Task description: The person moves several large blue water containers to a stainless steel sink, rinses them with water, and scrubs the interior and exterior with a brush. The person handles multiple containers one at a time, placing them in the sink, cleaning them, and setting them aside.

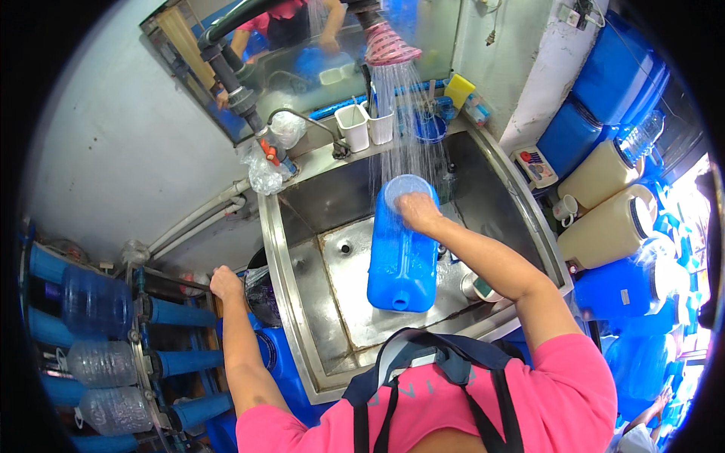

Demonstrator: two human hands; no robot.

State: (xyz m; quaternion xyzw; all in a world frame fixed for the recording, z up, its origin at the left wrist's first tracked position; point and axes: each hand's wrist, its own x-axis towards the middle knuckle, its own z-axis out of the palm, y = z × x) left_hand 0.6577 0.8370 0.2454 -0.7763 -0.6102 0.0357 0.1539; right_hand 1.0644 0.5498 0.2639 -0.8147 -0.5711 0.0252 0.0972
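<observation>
A blue plastic jerry can [402,257] is held tilted over the steel sink [317,257], base up and spout end down toward me. My right hand [417,210] presses on its upturned base, where water falls from a shower head [389,45] above. My left hand [225,283] grips a dark bar or handle at the sink's left edge, beside a dark plastic bag [263,291].
White cups [353,124] and a yellow sponge [458,89] stand on the back ledge below a mirror. Blue filter tubes and clear water bottles [98,362] are racked at left. Blue and beige jugs [612,226] are stacked at right. Pipes with a red valve [268,151] run down the wall.
</observation>
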